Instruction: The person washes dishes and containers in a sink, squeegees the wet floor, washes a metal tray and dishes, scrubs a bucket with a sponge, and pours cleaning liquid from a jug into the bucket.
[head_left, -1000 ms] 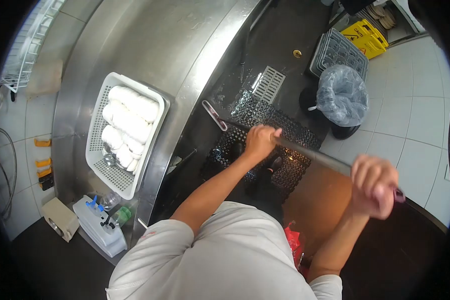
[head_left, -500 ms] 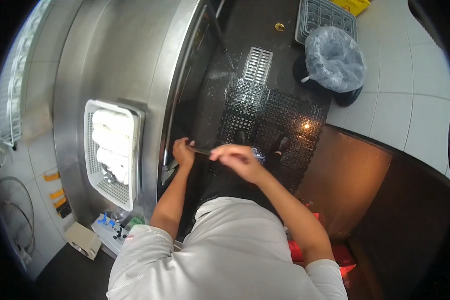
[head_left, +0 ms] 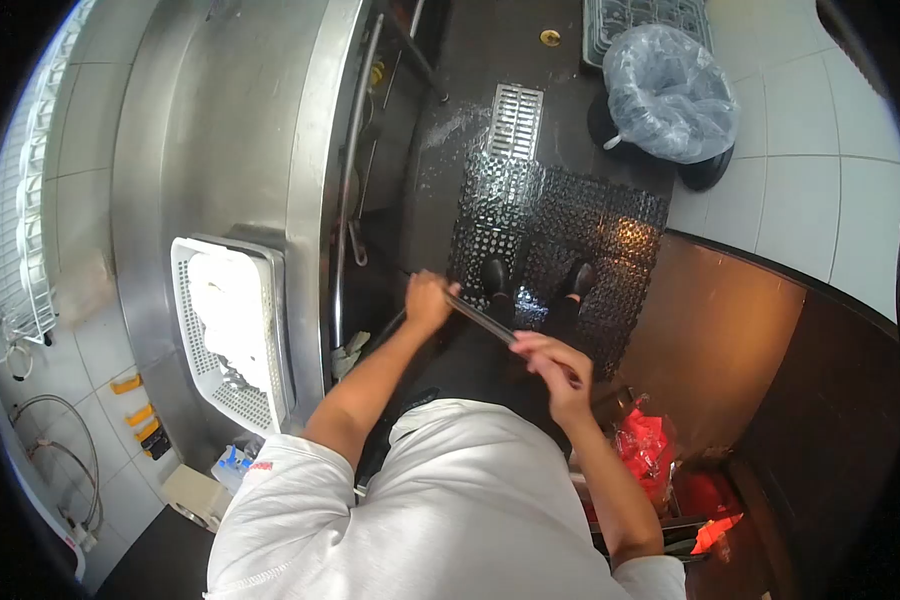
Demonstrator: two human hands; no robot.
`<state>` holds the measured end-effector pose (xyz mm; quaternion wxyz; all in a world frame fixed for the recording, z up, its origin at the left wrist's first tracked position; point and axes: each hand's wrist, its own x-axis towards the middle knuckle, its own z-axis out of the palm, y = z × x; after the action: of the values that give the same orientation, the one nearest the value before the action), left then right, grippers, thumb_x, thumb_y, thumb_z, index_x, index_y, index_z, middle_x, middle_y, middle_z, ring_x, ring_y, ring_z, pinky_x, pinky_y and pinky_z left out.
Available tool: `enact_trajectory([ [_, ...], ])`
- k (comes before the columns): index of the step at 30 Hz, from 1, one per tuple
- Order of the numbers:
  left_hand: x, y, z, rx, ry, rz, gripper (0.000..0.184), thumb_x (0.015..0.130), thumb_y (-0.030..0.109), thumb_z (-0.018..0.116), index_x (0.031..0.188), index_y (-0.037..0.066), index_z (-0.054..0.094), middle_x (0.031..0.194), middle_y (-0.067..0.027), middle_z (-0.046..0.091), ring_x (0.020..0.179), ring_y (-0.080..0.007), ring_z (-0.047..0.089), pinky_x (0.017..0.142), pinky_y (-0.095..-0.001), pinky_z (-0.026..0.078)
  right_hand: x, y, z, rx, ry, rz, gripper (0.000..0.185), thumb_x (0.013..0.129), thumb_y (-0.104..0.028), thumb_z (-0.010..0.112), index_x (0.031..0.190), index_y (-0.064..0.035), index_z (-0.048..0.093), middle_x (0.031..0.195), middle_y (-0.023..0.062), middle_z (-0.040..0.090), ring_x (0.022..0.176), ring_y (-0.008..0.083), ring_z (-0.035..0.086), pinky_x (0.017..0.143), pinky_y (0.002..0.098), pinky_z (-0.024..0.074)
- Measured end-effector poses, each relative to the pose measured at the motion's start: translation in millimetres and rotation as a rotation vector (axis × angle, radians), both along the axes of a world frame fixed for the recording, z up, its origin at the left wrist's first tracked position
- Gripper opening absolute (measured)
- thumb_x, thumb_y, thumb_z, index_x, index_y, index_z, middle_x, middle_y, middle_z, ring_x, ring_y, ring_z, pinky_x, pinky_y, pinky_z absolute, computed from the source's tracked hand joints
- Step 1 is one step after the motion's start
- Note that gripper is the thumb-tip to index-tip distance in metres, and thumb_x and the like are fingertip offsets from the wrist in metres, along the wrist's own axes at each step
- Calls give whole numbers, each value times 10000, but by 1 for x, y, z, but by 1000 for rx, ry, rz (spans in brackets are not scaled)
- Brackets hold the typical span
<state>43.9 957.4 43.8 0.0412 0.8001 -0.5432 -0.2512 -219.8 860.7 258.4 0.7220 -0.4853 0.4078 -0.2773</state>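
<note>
My left hand (head_left: 429, 303) is closed round a dark, slim pole (head_left: 483, 319), in front of my body and to the right of the steel counter. Farther down to the right, my right hand (head_left: 553, 369) grips the same pole near its end, with the fingers curled over it. The pole slants between the two hands. Whatever is at its far end, beyond my left hand, is hidden or too dark to make out.
A steel counter (head_left: 240, 130) on the left carries a white basket (head_left: 185, 335) of white cloths. My shoes stand on a wet black mat (head_left: 610, 215) near a floor drain (head_left: 516, 120). A lined bin (head_left: 665, 95) is at the upper right; red plastic (head_left: 645, 450) lies lower right.
Both hands have moved right with the pole, the left one away from the counter edge. More of the pole now shows between them. The view has shifted slightly.
</note>
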Motion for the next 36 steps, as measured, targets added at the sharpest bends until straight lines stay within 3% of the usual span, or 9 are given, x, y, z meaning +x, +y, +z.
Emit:
enact_trajectory([
  [1,-17,-8,5,-23,60,-29,346,917,358,669,799,50,771,868,-184,703,986,-368,646,913,-536,461,-11,-7,14,-3,5,-33,227,949,-76,534,759,22,612,1038,208,743,1159,352,659,1026,452,494],
  [5,-81,-59,33,-186,193,-22,369,934,333,673,737,32,755,778,-177,694,845,-385,670,863,-485,508,-47,-52,59,-156,-19,-188,233,909,-71,483,701,10,546,872,232,727,967,375,702,949,490,524],
  [10,-121,-120,78,-396,280,8,413,956,306,650,644,38,682,682,-175,656,715,-399,658,698,-508,523,-48,-104,127,-273,3,-218,187,846,-84,497,680,-1,519,713,193,664,791,335,673,887,496,536],
  [14,-114,-154,99,-483,293,-21,412,950,297,652,623,46,654,669,-183,647,696,-397,651,653,-514,512,-39,-106,161,-384,20,-204,241,852,-117,523,634,-13,507,693,179,658,787,327,683,906,523,536],
  [20,-86,-148,182,-521,356,-177,412,938,296,670,607,54,622,654,-164,643,657,-390,642,654,-509,517,-49,-85,223,-518,-177,-214,279,857,-189,570,625,-54,493,572,127,584,640,283,647,779,474,571],
  [22,-74,-148,185,-526,306,-184,407,940,290,666,608,60,620,651,-160,643,657,-381,646,659,-502,521,-38,-86,208,-426,-229,-314,269,865,-164,554,631,-44,499,595,127,573,633,269,614,798,472,560],
  [28,-47,-177,84,-240,282,-244,351,915,301,677,687,34,697,713,-195,683,726,-426,674,699,-537,529,1,-92,117,-372,-149,-349,192,878,-71,504,704,1,544,659,125,557,673,250,573,851,464,530],
  [32,-77,-197,111,-362,349,-291,369,935,340,656,710,52,706,754,-213,688,774,-437,676,713,-551,522,-22,-93,152,-439,-196,-487,233,887,-114,505,667,-38,502,635,106,527,632,239,533,787,456,522],
  [36,-84,-208,185,-420,384,-344,391,945,358,649,680,72,687,687,-203,662,715,-437,664,682,-546,519,-48,-104,213,-601,-357,-377,287,895,-205,501,634,-106,433,584,56,481,559,188,470,637,370,431],
])
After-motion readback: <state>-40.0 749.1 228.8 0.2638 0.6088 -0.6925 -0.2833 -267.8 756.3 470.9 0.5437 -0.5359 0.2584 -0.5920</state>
